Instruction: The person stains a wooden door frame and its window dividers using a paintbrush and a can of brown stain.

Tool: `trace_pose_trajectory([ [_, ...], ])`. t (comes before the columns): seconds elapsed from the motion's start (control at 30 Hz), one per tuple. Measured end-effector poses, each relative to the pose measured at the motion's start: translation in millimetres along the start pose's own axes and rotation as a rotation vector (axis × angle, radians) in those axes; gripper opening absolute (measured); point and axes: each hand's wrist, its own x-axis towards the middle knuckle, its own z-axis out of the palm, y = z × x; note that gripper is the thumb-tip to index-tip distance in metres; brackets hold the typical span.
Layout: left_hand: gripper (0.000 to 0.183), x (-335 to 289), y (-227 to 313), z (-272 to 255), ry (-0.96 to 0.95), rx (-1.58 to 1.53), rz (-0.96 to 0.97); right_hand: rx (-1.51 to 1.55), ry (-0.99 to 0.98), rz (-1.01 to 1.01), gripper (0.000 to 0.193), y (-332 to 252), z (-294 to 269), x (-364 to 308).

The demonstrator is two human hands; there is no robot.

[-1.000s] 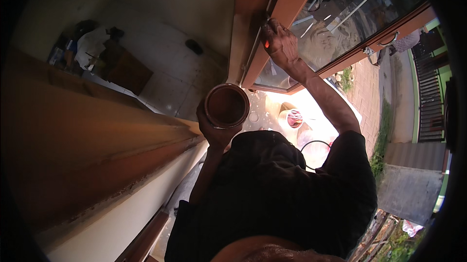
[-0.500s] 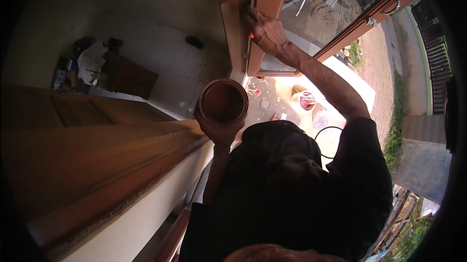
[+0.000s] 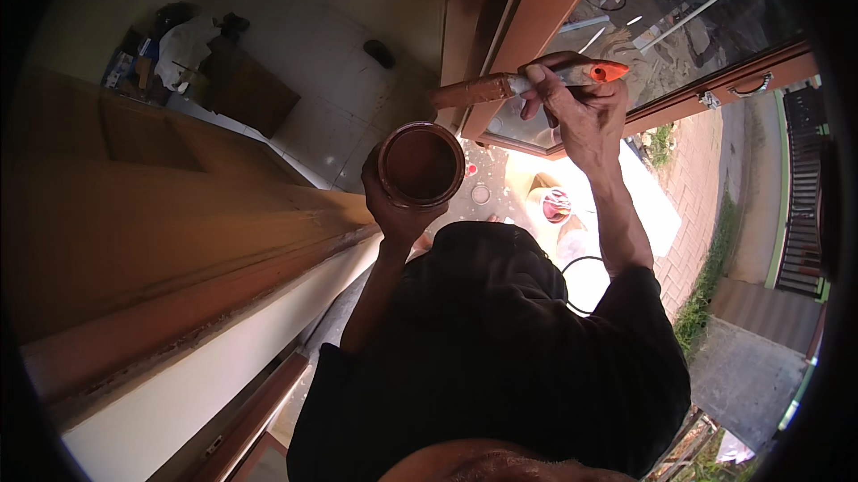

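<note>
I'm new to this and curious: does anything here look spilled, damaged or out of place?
Two things. The floor just right of the can is speckled, perhaps from drips. The brown beam at left has a ragged lower edge, as if chipped. The brush shows nothing odd.

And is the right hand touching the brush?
Touching. The head view shows the right hand gripping the brush by its handle, thumb and fingers pressed against it.
</note>
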Motion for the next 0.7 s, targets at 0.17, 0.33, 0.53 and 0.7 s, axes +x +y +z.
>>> trace_pose_trajectory([
  [0.17, 0.114, 13.4, 12.4, 3.0, -0.014, 0.009, 0.068, -0.144, -0.254, -0.047, 0.013, 9.5, 16.5, -7.4],
  [0.33, 0.112, 14.7, 18.3, 16.3, 0.053, 0.064, 0.16, -0.433, -0.44, -0.144, 0.015, 28.5, 17.2, -6.5],
  [0.53, 0.113, 8.2, 22.7, 31.6, 0.096, 0.092, 0.159, -0.498, -0.474, -0.142, 0.014, 41.0, 7.9, -5.3],
  [0.7, 0.112, 1.7, 15.1, 36.9, 0.105, 0.06, 0.08, -0.327, -0.375, -0.256, 0.012, 38.7, -1.3, -7.3],
])
